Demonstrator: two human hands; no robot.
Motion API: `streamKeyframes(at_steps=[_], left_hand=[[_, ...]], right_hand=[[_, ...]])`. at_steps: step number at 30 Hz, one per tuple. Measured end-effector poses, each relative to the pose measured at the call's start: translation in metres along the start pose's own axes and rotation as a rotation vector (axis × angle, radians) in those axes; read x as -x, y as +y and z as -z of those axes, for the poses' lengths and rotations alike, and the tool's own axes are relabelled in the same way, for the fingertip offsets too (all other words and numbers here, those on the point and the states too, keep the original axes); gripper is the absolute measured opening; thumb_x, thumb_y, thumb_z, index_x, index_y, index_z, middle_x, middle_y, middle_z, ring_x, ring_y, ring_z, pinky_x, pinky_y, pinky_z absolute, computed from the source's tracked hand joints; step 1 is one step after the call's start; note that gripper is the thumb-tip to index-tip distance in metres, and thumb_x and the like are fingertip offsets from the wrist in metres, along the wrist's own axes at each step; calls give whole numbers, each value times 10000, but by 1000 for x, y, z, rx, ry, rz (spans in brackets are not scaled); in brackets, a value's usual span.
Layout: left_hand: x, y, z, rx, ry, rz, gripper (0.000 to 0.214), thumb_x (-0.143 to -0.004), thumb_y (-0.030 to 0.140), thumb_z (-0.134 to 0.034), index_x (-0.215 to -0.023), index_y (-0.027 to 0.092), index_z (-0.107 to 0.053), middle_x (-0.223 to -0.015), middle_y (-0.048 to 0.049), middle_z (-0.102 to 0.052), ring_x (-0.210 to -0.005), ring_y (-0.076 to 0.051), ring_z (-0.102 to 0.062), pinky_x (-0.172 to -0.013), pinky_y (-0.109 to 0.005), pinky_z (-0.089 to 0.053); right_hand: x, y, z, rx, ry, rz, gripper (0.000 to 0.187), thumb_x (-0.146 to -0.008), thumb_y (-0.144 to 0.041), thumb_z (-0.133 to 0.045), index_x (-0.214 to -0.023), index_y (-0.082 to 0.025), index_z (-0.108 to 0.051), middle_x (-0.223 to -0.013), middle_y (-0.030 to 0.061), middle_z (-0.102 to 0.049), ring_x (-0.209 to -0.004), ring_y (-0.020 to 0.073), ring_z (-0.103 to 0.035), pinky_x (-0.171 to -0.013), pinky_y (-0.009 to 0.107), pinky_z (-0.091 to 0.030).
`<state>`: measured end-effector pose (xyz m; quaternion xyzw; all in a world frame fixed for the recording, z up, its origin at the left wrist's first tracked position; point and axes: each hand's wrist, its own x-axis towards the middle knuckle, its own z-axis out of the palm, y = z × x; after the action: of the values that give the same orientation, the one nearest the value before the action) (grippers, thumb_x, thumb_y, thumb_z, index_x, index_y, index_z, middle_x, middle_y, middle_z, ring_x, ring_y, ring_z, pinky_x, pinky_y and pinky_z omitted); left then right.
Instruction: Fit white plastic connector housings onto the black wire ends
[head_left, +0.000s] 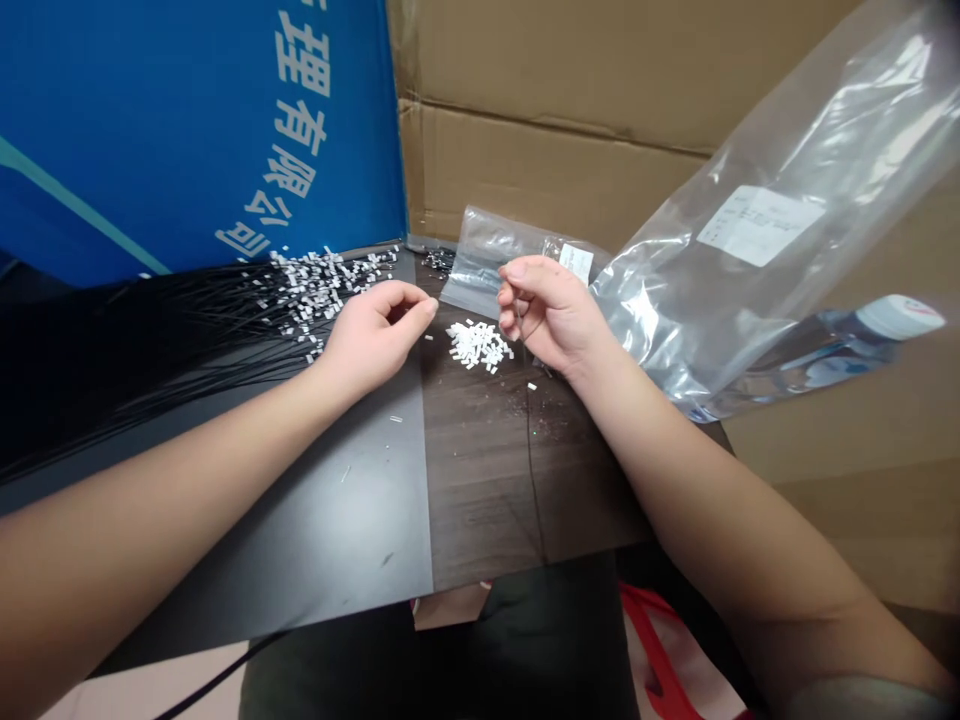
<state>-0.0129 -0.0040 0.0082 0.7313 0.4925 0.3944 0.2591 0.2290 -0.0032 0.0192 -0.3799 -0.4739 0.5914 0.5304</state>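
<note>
Left hand [371,340] sits over the worktop [517,490], thumb and forefinger clenched together in a pinch; whatever lies between them, if anything, is too small to tell. Right hand [547,315] is curled too, its fingers drawn in, and a thin black wire [531,450] runs from it down across the worktop, so that grip looks closed on the wire.

Between the hands lies a small heap of white pieces [478,345], short little blocks, with a few strays nearby. A wider scatter [322,290] of the same blocks sits just past the left hand, among the ends of a big fan of black wires [165,345] spread over a dark sheet [337,520] on the left part of the worktop. Small dark bits [438,260] lie at the back edge.

Behind the right hand, a small clear bag [487,255] with a white label [576,262] lies flat; its contents cannot be made out. A large clear bag [772,220] with a paper label [761,225] rises at the right, and a plastic bottle [896,320] with a white cap lies just past it. A cardboard box [555,130] and a blue board [187,130] with white characters stand behind, and a bag with red handles [660,650] sits below the worktop's edge.
</note>
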Motion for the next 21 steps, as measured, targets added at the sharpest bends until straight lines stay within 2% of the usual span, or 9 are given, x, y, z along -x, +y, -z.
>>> streamKeyframes(at_steps=[5, 9, 14, 21], left_hand=[[-10, -10, 6, -354, -108, -47, 273, -974, 391, -624, -1039, 191, -798, -1080, -103, -775, -963, -257, -684, -876, -389, -526], [-9, -16, 5, -499, -195, -182, 356, -1017, 416, -556, -1108, 191, -817, -1154, -126, -789, -1121, -310, -691, -1059, -464, -509], [-7, -19, 6, -549, -241, -271, 390, -1035, 437, -531, -1104, 208, -839, -1241, -110, -797, -1177, -313, -699, -1126, -481, -485], [-12, -23, 11, -490, -259, -244, 307, -982, 424, -585, -1010, 216, -811, -1128, -108, -792, -1102, -300, -704, -1058, -460, -526]], right_hand=[[-3, 4, 0, -21, 35, 10, 438, -730, -504, -929, -936, -238, -648, -803, -8, -717, -620, 106, -643, -515, 259, -487], [-5, 5, 0, -28, 46, 10, 456, -706, -518, -935, -937, -244, -652, -797, -13, -711, -610, 103, -630, -509, 261, -473], [-6, 5, 0, -65, 42, 37, 463, -690, -517, -954, -920, -243, -659, -783, -19, -704, -599, 98, -612, -510, 261, -465], [-8, 5, 2, -39, 78, 55, 508, -695, -569, -952, -948, -248, -651, -812, -14, -710, -624, 100, -616, -523, 262, -479]])
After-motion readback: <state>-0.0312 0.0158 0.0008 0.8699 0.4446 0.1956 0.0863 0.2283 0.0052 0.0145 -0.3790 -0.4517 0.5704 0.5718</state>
